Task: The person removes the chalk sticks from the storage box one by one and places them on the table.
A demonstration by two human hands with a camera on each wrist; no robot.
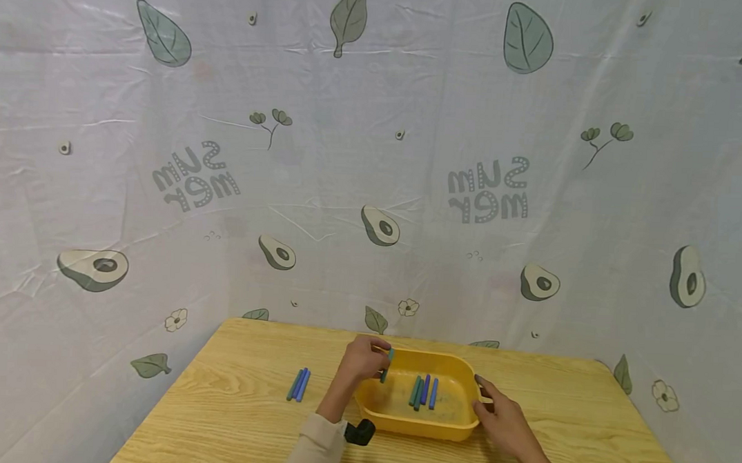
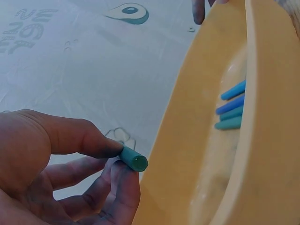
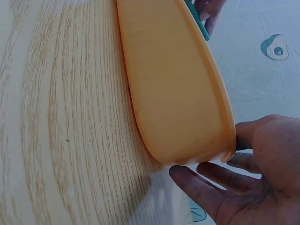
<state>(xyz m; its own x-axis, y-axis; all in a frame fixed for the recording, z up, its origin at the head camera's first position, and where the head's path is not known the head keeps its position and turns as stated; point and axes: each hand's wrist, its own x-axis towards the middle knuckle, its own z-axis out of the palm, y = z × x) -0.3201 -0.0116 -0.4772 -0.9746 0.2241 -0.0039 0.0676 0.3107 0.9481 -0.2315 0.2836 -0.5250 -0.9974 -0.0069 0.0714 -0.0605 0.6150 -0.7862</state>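
Pinches green stick point(image 2: 137, 161), seen end-on only from left wrist, in left hand point(image 1: 364, 360) by left rim of yellow tub point(image 1: 415, 427); grips right end in right hand point(image 1: 503, 418).

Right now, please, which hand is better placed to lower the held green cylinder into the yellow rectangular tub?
Left hand, probably: it pinches that cylinder near the tub, which the right hand holds.

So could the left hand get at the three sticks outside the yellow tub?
Probably yes: the three sticks lie uncovered on the table. But the left hand pinches a green stick, so it would likely need to put that down first.
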